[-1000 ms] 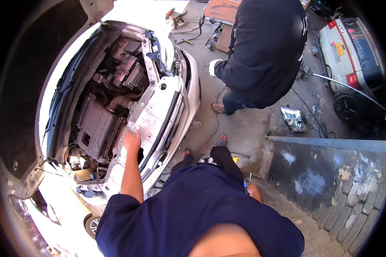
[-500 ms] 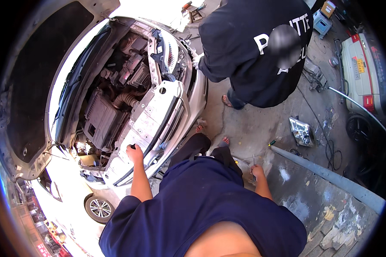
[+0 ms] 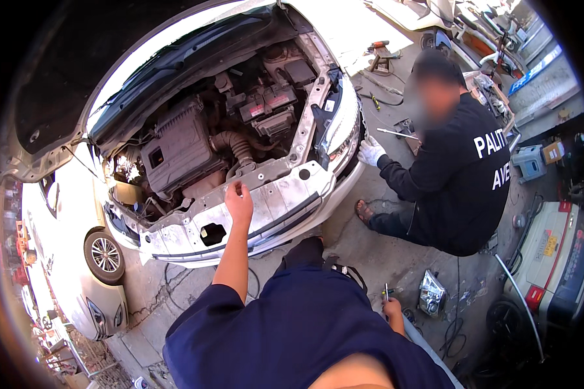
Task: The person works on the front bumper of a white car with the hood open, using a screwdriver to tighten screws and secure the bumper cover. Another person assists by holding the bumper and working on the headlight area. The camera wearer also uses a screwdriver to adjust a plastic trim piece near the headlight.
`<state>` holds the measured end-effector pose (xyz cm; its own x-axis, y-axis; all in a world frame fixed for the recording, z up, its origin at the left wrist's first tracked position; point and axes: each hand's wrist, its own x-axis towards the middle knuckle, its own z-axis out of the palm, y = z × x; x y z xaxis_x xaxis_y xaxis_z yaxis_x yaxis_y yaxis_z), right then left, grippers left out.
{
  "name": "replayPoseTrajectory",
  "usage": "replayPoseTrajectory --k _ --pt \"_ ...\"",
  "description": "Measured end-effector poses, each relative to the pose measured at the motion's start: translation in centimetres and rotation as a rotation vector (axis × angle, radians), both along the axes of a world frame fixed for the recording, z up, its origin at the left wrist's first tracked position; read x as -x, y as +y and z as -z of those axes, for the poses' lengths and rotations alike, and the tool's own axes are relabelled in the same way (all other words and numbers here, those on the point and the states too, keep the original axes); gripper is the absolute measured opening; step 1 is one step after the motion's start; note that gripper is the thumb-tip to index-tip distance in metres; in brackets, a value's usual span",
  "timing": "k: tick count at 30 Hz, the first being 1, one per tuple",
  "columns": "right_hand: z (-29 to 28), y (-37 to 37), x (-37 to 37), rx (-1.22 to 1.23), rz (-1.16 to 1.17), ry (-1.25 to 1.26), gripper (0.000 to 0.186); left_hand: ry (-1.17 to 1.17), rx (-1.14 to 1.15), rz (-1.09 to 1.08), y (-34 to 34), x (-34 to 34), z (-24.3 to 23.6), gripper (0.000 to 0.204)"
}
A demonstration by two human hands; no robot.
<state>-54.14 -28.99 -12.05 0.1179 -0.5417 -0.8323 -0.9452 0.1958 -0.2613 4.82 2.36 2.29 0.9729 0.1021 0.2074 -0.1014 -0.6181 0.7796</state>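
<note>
My left hand [image 3: 239, 201] reaches over the front panel [image 3: 272, 204] of a white car, at the near edge of its open engine bay [image 3: 220, 123]. Its fingers are curled in, and anything inside them is hidden. Beside that forearm the panel has a dark hole [image 3: 212, 234]. Low at my right side, my right hand [image 3: 392, 309] is closed around a slim metal tool [image 3: 386, 291] that points upward; its exact kind is too small to tell. A removed headlight [image 3: 431, 294] lies on the ground to the right of this hand.
A person in a black jacket [image 3: 461, 175] crouches at the car's right front, a white-gloved hand [image 3: 371, 150] by the fitted headlight [image 3: 346, 133]. The raised hood [image 3: 45, 84] stands far left. A cable [image 3: 457, 324], a blue case [image 3: 529, 162] and another car [image 3: 551, 249] are at right.
My view has swung toward the car and the co-worker, who now sits lower. My left hand has risen off the panel's hole toward the engine bay. My right hand still grips the slim tool.
</note>
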Motion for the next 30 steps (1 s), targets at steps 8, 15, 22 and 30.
replayPoseTrajectory --k 8,15,22,30 --pt "-12.6 -4.6 -9.9 -0.059 -0.179 0.278 0.027 -0.092 0.146 0.108 -9.3 -18.4 -4.3 0.016" --pt "-8.4 -11.0 -23.7 -0.158 -0.287 0.132 0.031 -0.217 -0.216 0.032 -12.0 -44.9 -10.4 0.021" --pt "-2.7 -19.3 -45.4 -0.468 -0.019 -0.308 0.035 -0.123 -0.573 0.046 -12.8 -55.8 -11.5 0.024" --pt "-3.3 -25.6 -55.3 -1.067 0.683 -0.599 0.041 -0.145 -0.594 0.202 -17.8 -58.3 -11.0 0.027"
